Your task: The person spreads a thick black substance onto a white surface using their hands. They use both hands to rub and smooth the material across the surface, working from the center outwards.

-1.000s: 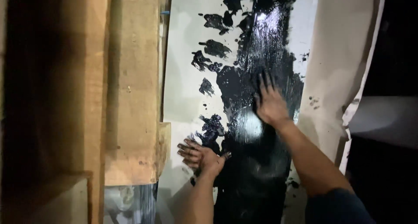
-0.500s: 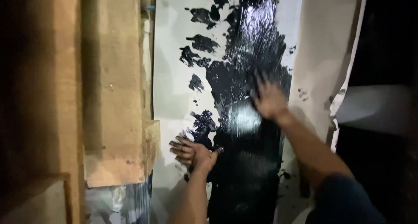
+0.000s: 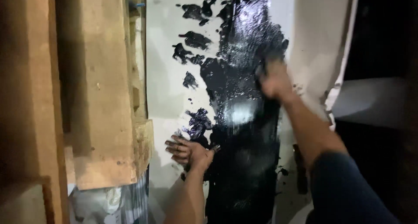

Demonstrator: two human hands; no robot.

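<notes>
A white sheet [image 3: 163,89] lies in front of me, with a broad band of wet, glossy black paint [image 3: 244,119] running down its middle and separate black splotches [image 3: 193,39] to the left. My right hand [image 3: 272,80] presses flat on the right edge of the black band, blurred, its fingers smeared black. My left hand [image 3: 185,150] rests lower on the white sheet at the band's left edge, fingers spread and stained, holding nothing.
Thick wooden beams [image 3: 102,93] stand along the left of the sheet, with a plastic-wrapped bundle [image 3: 111,202] below them. The sheet's right edge [image 3: 339,76] curls up against a dark area and a pale surface [image 3: 370,102].
My right hand has slid to the right across the wet black paint. My left hand stays in about the same spot on the sheet.
</notes>
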